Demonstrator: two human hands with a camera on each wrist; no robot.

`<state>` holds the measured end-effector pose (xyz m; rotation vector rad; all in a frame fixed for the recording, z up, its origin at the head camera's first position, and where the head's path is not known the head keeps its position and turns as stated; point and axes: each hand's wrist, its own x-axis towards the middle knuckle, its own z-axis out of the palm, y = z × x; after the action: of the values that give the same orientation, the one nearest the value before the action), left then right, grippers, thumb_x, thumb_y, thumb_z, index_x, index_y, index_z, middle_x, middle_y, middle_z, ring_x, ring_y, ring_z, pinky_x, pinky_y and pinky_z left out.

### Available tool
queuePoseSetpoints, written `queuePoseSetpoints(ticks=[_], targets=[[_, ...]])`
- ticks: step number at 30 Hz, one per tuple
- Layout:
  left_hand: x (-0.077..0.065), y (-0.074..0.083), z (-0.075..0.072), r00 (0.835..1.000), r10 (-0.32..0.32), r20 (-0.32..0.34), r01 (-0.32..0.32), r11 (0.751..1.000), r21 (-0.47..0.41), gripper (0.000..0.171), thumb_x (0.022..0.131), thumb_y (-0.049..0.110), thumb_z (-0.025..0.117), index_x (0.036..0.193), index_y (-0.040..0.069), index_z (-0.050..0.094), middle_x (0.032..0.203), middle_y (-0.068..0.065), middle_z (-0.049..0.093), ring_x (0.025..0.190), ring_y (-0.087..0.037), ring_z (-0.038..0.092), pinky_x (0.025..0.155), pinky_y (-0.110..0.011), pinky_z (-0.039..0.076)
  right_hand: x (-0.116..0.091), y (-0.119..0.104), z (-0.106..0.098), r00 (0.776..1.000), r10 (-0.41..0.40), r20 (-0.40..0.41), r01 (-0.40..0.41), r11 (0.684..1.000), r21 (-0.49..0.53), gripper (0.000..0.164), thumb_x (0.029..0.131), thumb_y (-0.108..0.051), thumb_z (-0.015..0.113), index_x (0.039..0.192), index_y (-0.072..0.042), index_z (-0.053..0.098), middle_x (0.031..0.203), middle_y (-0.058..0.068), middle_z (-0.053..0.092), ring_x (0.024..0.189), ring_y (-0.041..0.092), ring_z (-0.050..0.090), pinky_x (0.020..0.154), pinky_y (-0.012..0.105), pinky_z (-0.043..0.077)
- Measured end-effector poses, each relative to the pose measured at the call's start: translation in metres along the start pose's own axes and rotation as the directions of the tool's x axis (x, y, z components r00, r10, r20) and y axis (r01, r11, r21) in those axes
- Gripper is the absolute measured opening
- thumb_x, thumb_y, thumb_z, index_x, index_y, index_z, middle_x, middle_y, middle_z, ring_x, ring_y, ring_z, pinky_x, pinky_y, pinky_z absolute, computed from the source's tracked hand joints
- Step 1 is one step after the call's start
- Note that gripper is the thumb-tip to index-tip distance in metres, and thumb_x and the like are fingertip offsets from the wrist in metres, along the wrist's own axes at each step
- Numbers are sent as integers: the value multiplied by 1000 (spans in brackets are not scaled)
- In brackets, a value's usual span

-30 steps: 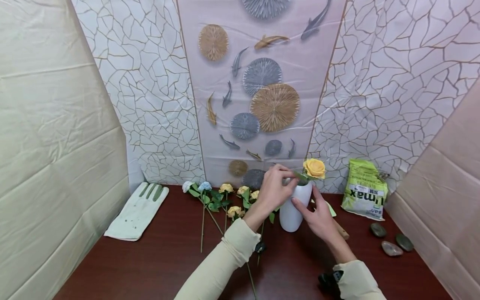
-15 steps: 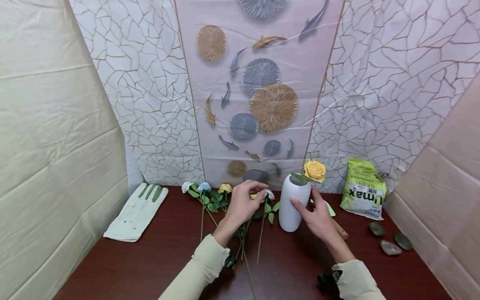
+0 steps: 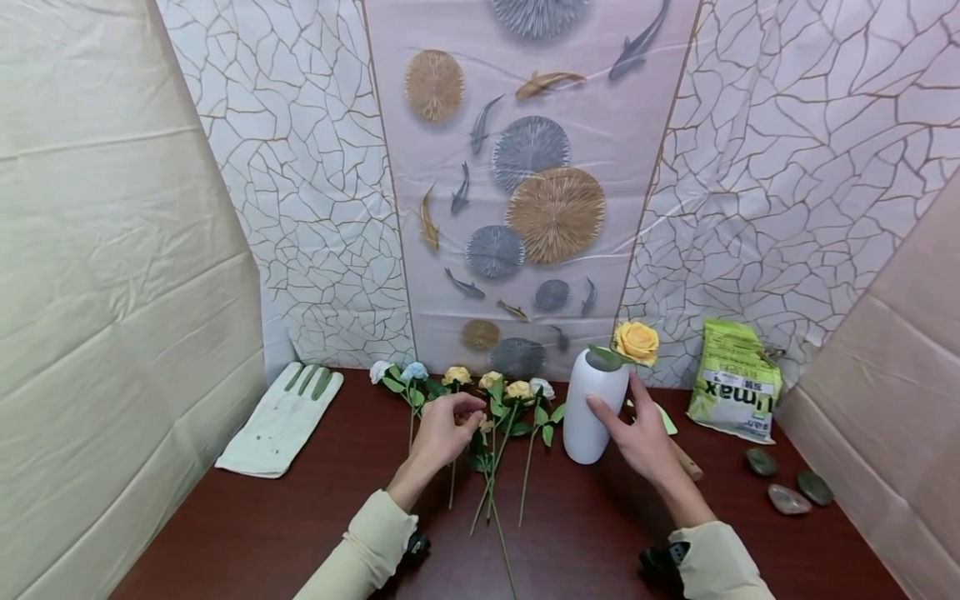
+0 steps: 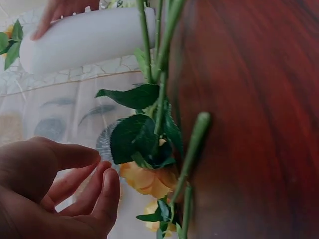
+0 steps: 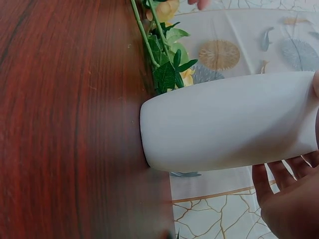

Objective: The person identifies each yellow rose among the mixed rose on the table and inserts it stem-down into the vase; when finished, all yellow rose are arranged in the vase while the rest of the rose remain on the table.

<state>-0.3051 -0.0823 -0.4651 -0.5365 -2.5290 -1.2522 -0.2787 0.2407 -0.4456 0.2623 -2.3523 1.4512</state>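
Note:
My right hand [image 3: 647, 440] grips the upright white vase [image 3: 583, 433], thumb on its near side and fingers round the far right. A yellow rose [image 3: 636, 342] stands in the vase, its bloom leaning right over the mouth with a green leaf at the rim. Over the row of artificial flowers on the table hangs my left hand [image 3: 442, 427], fingers loosely bent and nothing between them. In the left wrist view its fingertips are close beside an orange-yellow rose [image 4: 149, 180] with dark green leaves. Other stems lie crossed, among them a blue rose [image 3: 414, 372] and a white rose [image 3: 542, 387].
A white glove [image 3: 281, 421] with green-grey fingers lies at the left. To the right are a green-and-white bag [image 3: 735, 381], several stones [image 3: 789, 499] and a wooden handle [image 3: 686, 461] partly behind my right hand. A patterned cloth [image 3: 555, 217] hangs behind the dark red table [image 3: 247, 542].
My left hand has let go of the yellow rose at the vase mouth and moved left and down to the flowers on the table. My right hand keeps holding the vase in place.

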Motion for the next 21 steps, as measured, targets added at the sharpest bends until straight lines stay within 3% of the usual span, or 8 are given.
queuePoseSetpoints(ticks=[3, 8, 13, 15, 17, 21], targets=[[0, -3, 0, 1000, -19, 6, 18, 1000, 25, 12, 97, 15, 68, 104, 12, 76, 88, 3, 75, 73, -8, 67, 65, -23, 55, 0, 1, 0, 1000, 3, 6, -3, 1000, 0, 70, 96, -36, 68, 155, -23, 32, 150, 9, 47, 135, 30, 48, 104, 58, 44], [-1, -4, -1, 999, -33, 2, 33, 997, 69, 7, 95, 14, 68, 95, 12, 75, 80, 4, 71, 69, -6, 64, 64, -23, 55, 1, 0, 0, 1000, -7, 2, 7, 1000, -4, 70, 96, -36, 69, 154, -24, 33, 149, 9, 48, 134, 30, 48, 101, 56, 45], [-3, -1, -6, 990, -114, 82, 107, 990, 91, 5, 95, 17, 69, 94, 11, 70, 78, 4, 69, 66, -7, 61, 63, -25, 53, 3, -1, 1, 1000, -15, -3, 15, 1000, -13, 70, 95, -36, 70, 154, -26, 33, 149, 8, 49, 133, 27, 49, 101, 54, 46], [-3, 0, -9, 976, -176, 127, 162, 980, 115, 6, 94, 18, 70, 94, 12, 67, 80, 3, 69, 67, -9, 61, 62, -26, 52, 3, 0, 0, 1000, -16, -8, 16, 1000, -20, 70, 95, -36, 69, 154, -26, 33, 148, 8, 49, 132, 27, 50, 100, 53, 46], [-3, 1, -12, 951, -251, 180, 226, 963, 150, 8, 93, 20, 71, 91, 13, 66, 80, 4, 68, 68, -9, 61, 61, -26, 50, 3, 0, 0, 1000, -11, -7, 11, 1000, -21, 70, 96, -36, 69, 154, -26, 33, 148, 8, 49, 132, 26, 50, 100, 53, 46], [-5, 0, -9, 897, -339, 284, 286, 935, 211, 21, 91, 23, 75, 75, 13, 66, 69, 2, 70, 60, -12, 63, 53, -24, 47, 2, 0, 0, 1000, -3, -11, 3, 1000, -22, 70, 95, -36, 70, 154, -26, 33, 147, 9, 50, 129, 27, 51, 99, 52, 47]])
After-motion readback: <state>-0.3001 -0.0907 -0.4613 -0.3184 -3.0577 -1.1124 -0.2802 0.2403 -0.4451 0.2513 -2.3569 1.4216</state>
